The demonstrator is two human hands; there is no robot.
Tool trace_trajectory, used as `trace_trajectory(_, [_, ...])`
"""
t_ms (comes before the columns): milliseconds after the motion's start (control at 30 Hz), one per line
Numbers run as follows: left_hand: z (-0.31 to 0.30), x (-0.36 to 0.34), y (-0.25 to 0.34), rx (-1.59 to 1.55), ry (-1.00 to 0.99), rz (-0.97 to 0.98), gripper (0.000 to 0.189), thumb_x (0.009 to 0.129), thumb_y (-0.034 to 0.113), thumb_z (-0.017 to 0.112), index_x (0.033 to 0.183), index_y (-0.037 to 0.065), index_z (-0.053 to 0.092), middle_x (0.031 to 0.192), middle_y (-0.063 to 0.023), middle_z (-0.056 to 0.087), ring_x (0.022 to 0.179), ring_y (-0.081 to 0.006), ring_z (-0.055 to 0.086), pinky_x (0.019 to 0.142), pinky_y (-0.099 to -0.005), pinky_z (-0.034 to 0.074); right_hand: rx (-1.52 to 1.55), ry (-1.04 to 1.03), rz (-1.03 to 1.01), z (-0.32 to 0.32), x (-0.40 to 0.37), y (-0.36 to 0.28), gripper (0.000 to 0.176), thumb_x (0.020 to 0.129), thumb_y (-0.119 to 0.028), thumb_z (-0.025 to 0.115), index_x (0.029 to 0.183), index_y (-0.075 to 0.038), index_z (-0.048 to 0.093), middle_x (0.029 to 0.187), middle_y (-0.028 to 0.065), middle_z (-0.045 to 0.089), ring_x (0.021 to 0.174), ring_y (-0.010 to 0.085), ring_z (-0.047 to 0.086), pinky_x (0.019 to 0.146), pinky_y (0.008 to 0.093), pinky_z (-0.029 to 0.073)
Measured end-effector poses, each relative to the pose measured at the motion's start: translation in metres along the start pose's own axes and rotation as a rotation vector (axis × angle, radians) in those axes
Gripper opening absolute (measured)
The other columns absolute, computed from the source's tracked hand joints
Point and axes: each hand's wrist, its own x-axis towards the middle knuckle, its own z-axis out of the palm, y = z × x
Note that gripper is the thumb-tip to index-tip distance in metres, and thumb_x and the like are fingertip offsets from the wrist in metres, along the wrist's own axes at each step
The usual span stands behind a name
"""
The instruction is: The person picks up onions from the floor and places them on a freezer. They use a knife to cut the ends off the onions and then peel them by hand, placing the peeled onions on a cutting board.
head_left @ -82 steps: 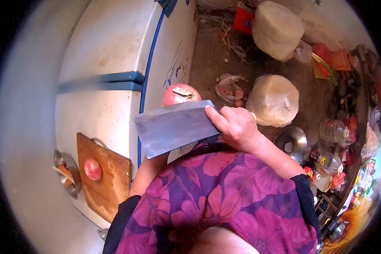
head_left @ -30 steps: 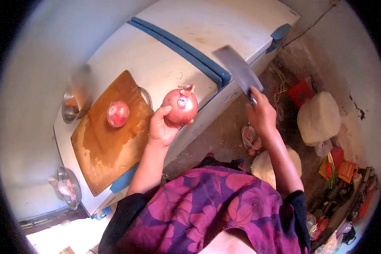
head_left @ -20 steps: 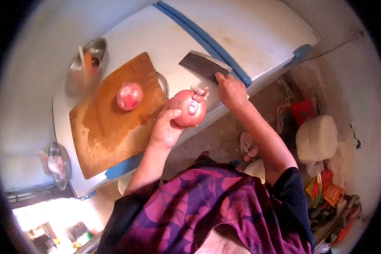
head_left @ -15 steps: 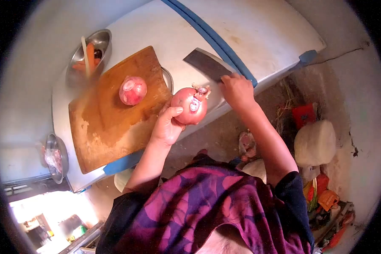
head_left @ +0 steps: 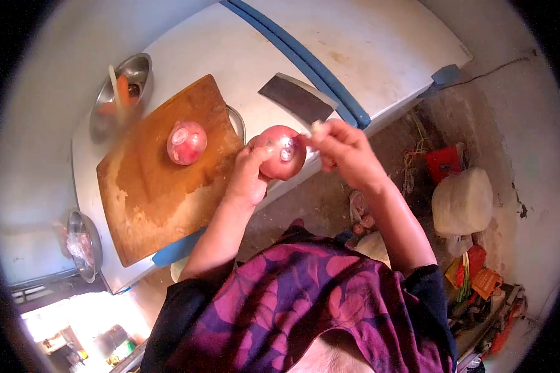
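A peeled-looking red onion (head_left: 282,153) rests in my left hand (head_left: 250,174), which is wrapped round it at the right edge of the cutting board. My right hand (head_left: 347,152) is at the onion's dry top end, fingers pinched together against its skin. The fingers hide that end, so the exact piece between them is hard to see. Just beyond this hand lies a cleaver (head_left: 297,99), its wide dark blade flat on the white table and its handle partly hidden. A second red onion (head_left: 186,143) sits on the wooden cutting board (head_left: 149,199).
A metal bowl (head_left: 137,65) with carrots and a pale stick stands behind the board. Another metal bowl (head_left: 92,255) with a plastic-wrapped item is at the table's left end. Blue edging (head_left: 292,53) crosses the white table (head_left: 379,43). A whitish container (head_left: 462,202) stands on the floor.
My right hand has let go of the cleaver and moved left and down to the onion's top. The dry tuft that showed there is now covered. My left hand keeps holding the onion.
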Motion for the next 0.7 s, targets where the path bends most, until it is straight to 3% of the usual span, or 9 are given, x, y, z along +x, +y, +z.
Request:
trace_trajectory(67, [0.001, 0.005, 0.008, -0.008, 0.003, -0.074, 0.051, 0.076, 0.033, 0.062, 0.115, 0.002, 0.053, 0.105, -0.011, 0.061, 0.09, -0.0226, 0.062, 0.059, -0.0378, 0.055, 0.303, 0.124, 0.028, -0.019, -0.006, 0.001, 0.015, 0.089, -0.023, 0.063, 0.085, -0.009, 0.058, 0.072, -0.0018, 0.055, 0.057, 0.0074, 0.048, 0.05, 0.0229, 0.042])
trace_trajectory(133, [-0.007, 0.017, 0.012, 0.04, 0.099, -0.04, 0.051, 0.075, 0.036, 0.063, 0.116, 0.006, 0.054, 0.104, -0.0111, 0.061, 0.089, -0.0226, 0.063, 0.053, -0.0367, 0.053, 0.378, 0.325, -0.096, -0.031, -0.014, -0.001, 0.013, 0.091, -0.022, 0.06, 0.086, -0.01, 0.057, 0.071, -0.003, 0.052, 0.058, 0.0071, 0.047, 0.051, 0.0234, 0.042])
trace_trajectory(200, [-0.018, 0.033, 0.015, 0.046, 0.213, -0.062, 0.051, 0.075, 0.039, 0.064, 0.118, 0.012, 0.054, 0.105, -0.0102, 0.061, 0.09, -0.024, 0.062, 0.055, -0.0355, 0.053, 0.344, 0.297, -0.078, -0.052, -0.03, 0.004, 0.014, 0.092, -0.023, 0.059, 0.087, -0.01, 0.056, 0.074, -0.0026, 0.054, 0.06, 0.0062, 0.048, 0.052, 0.0229, 0.042])
trace_trajectory(367, [-0.022, 0.066, 0.031, 0.444, 0.311, -0.023, 0.056, 0.073, 0.039, 0.069, 0.114, 0.005, 0.052, 0.109, -0.0131, 0.059, 0.093, -0.0276, 0.062, 0.063, -0.0362, 0.054, 0.195, 0.436, 0.108, -0.088, -0.07, 0.049, 0.011, 0.093, -0.022, 0.057, 0.087, -0.014, 0.053, 0.08, -0.0022, 0.056, 0.061, 0.0058, 0.047, 0.053, 0.0212, 0.039])
trace_trajectory(467, [-0.035, 0.086, 0.01, 0.813, 0.365, 0.293, 0.057, 0.072, 0.041, 0.067, 0.109, 0.0, 0.052, 0.103, -0.017, 0.061, 0.087, -0.0312, 0.063, 0.066, -0.0396, 0.052, 0.228, 0.522, 0.152, -0.104, -0.096, 0.083, 0.013, 0.091, -0.019, 0.06, 0.085, -0.009, 0.055, 0.078, 0.0032, 0.061, 0.056, 0.0068, 0.047, 0.049, 0.0222, 0.04])
trace_trajectory(500, [-0.046, 0.095, 0.007, 1.143, 0.352, 0.411, 0.054, 0.075, 0.041, 0.064, 0.106, -0.001, 0.051, 0.099, -0.022, 0.062, 0.083, -0.0371, 0.063, 0.07, -0.0435, 0.05, 0.214, 0.565, 0.169, -0.107, -0.105, 0.091, 0.011, 0.091, -0.016, 0.06, 0.085, -0.008, 0.056, 0.08, 0.0051, 0.063, 0.056, 0.0075, 0.048, 0.048, 0.0227, 0.038])
trace_trajectory(600, [-0.014, 0.078, 0.03, 1.529, 0.378, 0.355, 0.047, 0.078, 0.04, 0.059, 0.101, 0.0, 0.052, 0.101, -0.0265, 0.061, 0.087, -0.0411, 0.061, 0.076, -0.0465, 0.047, 0.244, 0.649, 0.19, -0.107, -0.128, 0.099, 0.012, 0.091, -0.016, 0.06, 0.084, -0.008, 0.056, 0.076, 0.0041, 0.061, 0.057, 0.0085, 0.049, 0.047, 0.0232, 0.038])
trace_trajectory(633, [-0.017, 0.079, 0.031, 1.46, 0.374, 0.394, 0.042, 0.082, 0.036, 0.055, 0.104, 0.001, 0.055, 0.104, -0.0263, 0.06, 0.094, -0.0424, 0.058, 0.079, -0.0478, 0.046, 0.229, 0.677, 0.213, -0.111, -0.135, 0.104, 0.011, 0.091, -0.016, 0.06, 0.084, -0.007, 0.057, 0.075, 0.0037, 0.06, 0.058, 0.0087, 0.049, 0.047, 0.0234, 0.038])
trace_trajectory(700, [-0.043, 0.095, 0.022, 1.738, 0.475, 0.923, 0.039, 0.084, 0.029, 0.053, 0.111, 0.002, 0.057, 0.103, -0.0244, 0.06, 0.095, -0.0415, 0.057, 0.083, -0.0468, 0.044, 0.205, 0.741, 0.261, -0.124, -0.151, 0.126, 0.011, 0.09, -0.016, 0.059, 0.085, -0.007, 0.057, 0.074, 0.0028, 0.059, 0.058, 0.0093, 0.05, 0.047, 0.0239, 0.039])
